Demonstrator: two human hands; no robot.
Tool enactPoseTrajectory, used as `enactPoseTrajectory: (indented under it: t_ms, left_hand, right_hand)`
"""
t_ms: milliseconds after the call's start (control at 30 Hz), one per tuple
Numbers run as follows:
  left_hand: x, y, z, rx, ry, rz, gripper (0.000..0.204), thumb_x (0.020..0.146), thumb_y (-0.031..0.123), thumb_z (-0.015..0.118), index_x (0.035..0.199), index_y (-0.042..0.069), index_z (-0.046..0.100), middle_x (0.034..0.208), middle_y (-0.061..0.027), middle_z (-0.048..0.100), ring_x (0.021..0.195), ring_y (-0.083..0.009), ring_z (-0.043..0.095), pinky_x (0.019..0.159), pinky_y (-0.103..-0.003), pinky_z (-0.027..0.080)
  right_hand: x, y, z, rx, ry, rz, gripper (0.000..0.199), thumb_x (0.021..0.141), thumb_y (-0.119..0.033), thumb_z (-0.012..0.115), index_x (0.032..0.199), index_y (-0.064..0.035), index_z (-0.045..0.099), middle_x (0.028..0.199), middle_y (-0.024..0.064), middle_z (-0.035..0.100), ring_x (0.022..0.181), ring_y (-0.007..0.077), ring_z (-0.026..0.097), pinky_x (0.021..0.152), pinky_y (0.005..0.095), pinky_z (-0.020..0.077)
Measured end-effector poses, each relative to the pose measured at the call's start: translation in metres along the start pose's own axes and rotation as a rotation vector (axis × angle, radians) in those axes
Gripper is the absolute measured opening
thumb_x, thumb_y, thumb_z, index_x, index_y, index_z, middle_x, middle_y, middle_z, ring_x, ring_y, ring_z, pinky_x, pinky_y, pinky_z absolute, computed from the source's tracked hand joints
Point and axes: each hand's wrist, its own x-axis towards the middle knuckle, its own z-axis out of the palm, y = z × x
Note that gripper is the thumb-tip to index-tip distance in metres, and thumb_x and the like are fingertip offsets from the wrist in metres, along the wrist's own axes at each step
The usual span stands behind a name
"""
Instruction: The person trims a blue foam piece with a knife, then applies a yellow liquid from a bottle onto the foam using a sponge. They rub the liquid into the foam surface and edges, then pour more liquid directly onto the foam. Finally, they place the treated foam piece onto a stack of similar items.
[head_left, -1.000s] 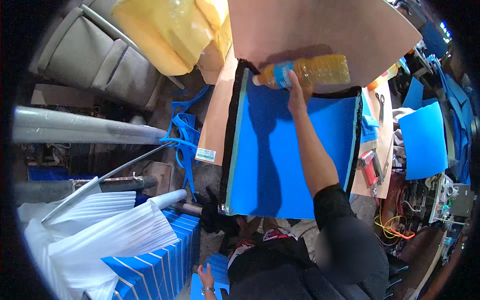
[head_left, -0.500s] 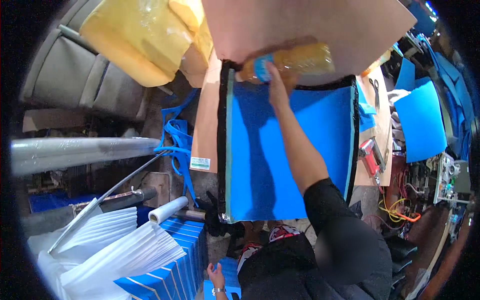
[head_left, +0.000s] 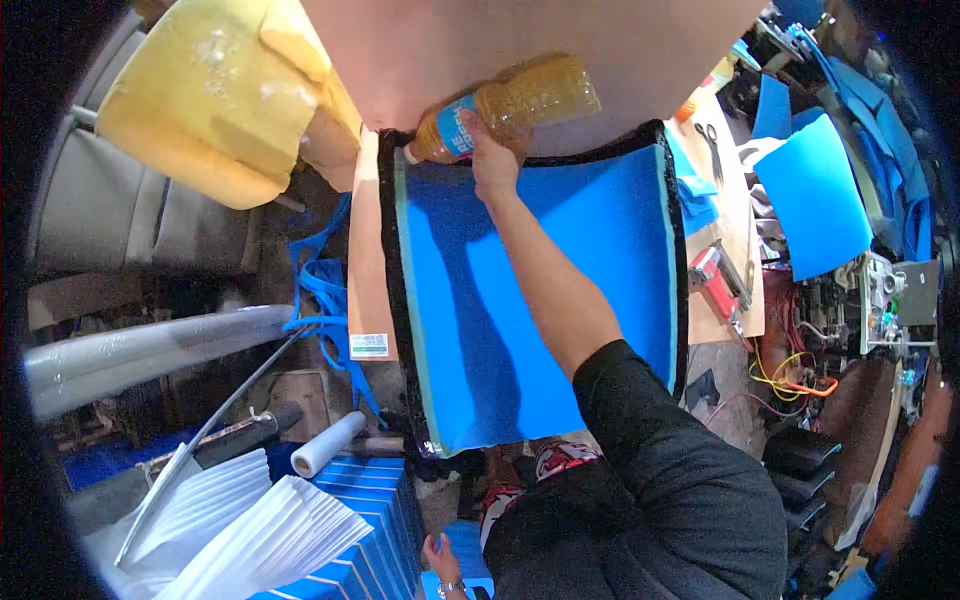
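Note:
My right hand [head_left: 490, 160] is wrapped round a plastic bottle [head_left: 545, 95] of amber liquid with a blue label and a pale cap. The bottle lies tilted across the near part of a large tan panel [head_left: 520, 35], its cap end toward the left. Below it spreads a blue sheet [head_left: 560, 260], bordered in black with a thin teal strip along the sides; my right forearm crosses over it. Low by my side, my left hand [head_left: 442, 558], with a metal watch on the wrist, hangs with loosely curled fingers and nothing visible in them, beside a blue surface.
To the right lie a red-handled staple gun [head_left: 715, 285], black scissors [head_left: 710, 150] and blue sheet pieces [head_left: 815, 195]. Yellow foam [head_left: 215, 100] stands at the far left. White pleated sheets [head_left: 265, 550], a white roll [head_left: 328, 445] and blue strips [head_left: 325, 290] are lower left. Cables [head_left: 785, 378] trail at right.
My view has shifted, so most of the scene sits further left. My right hand still grips the bottle over the panel's near part. My left hand stays low.

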Motion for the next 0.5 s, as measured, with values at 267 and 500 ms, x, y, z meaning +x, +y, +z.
enactPoseTrajectory:
  t_ms: [267, 500]
  left_hand:
    - [-0.002, -0.018, 0.013, 0.078, 0.017, 0.045, 0.051, 0.084, 0.03, 0.064, 0.118, -0.003, 0.045, 0.109, -0.0133, 0.053, 0.101, -0.0221, 0.049, 0.089, -0.033, 0.039]
    - [0.002, -0.015, 0.014, 0.053, -0.036, -0.001, 0.055, 0.084, 0.031, 0.064, 0.12, -0.004, 0.044, 0.116, -0.0162, 0.049, 0.107, -0.0239, 0.046, 0.094, -0.034, 0.036]
  right_hand:
    - [0.009, -0.064, -0.078, -1.124, -0.074, -0.313, 0.074, 0.063, -0.029, 0.08, 0.121, -0.0048, 0.041, 0.103, 0.0159, 0.062, 0.09, 0.0292, 0.063, 0.076, 0.0392, 0.0508]
    - [0.005, -0.004, -0.051, -0.023, -0.194, -0.234, 0.07, 0.06, -0.027, 0.082, 0.115, -0.0025, 0.045, 0.104, 0.0158, 0.061, 0.093, 0.0294, 0.061, 0.078, 0.0367, 0.0498]
